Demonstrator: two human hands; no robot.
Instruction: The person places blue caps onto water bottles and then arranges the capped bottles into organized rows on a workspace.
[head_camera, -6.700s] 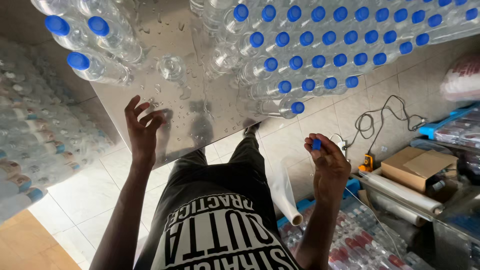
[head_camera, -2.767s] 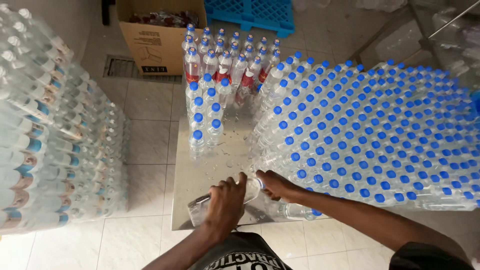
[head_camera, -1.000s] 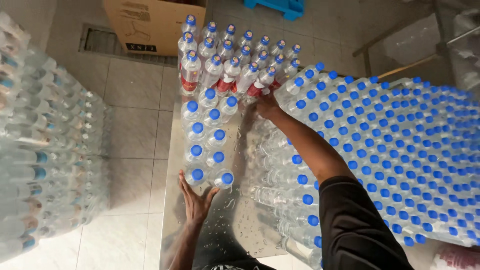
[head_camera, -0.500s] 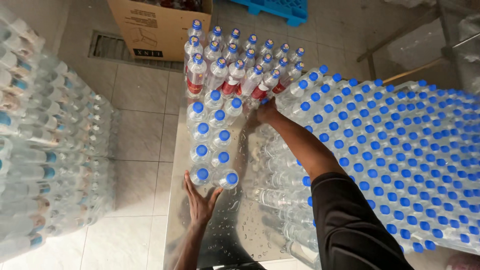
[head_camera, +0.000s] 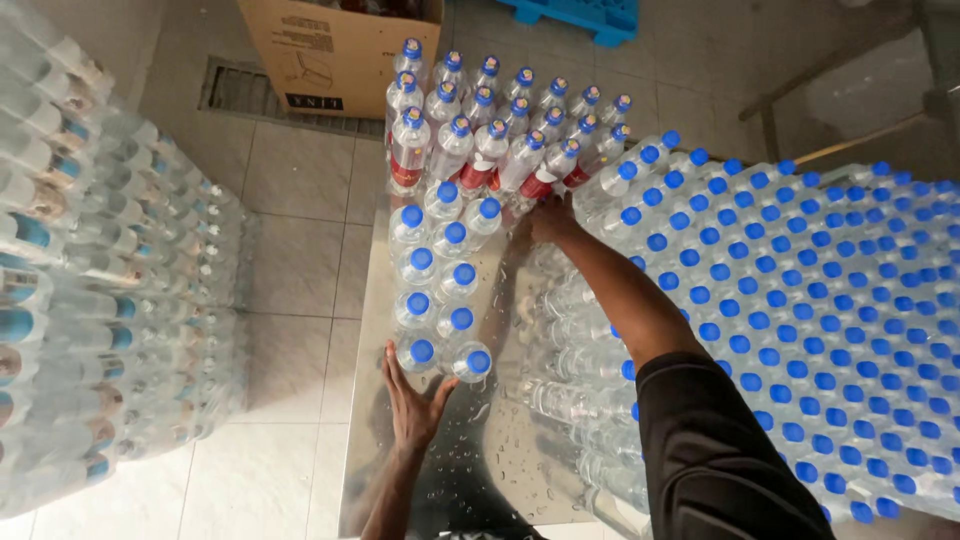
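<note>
A wet steel table (head_camera: 470, 460) carries a two-wide column of clear blue-capped bottles (head_camera: 440, 290) and, at its far end, a cluster of red-labelled bottles (head_camera: 490, 130). My left hand (head_camera: 413, 400) lies open and flat on the table, fingertips against the nearest bottles (head_camera: 445, 355) of the column. My right hand (head_camera: 550, 218) reaches far forward to the foot of a red-labelled bottle (head_camera: 540, 180); its fingers are hidden, so its grip is unclear. A large mass of blue-capped bottles (head_camera: 790, 300) fills the right side under my right arm.
Stacked packs of bottles (head_camera: 90, 280) stand along the left on the tiled floor (head_camera: 290, 260). A cardboard box (head_camera: 340, 50) and a blue crate (head_camera: 590, 15) sit beyond the table. A floor grate (head_camera: 235, 95) lies beside the box.
Earlier both hands held a bottle lying at the table's near edge. Since then my right arm has stretched to the far bottles and my left hand has slid up to the column.
</note>
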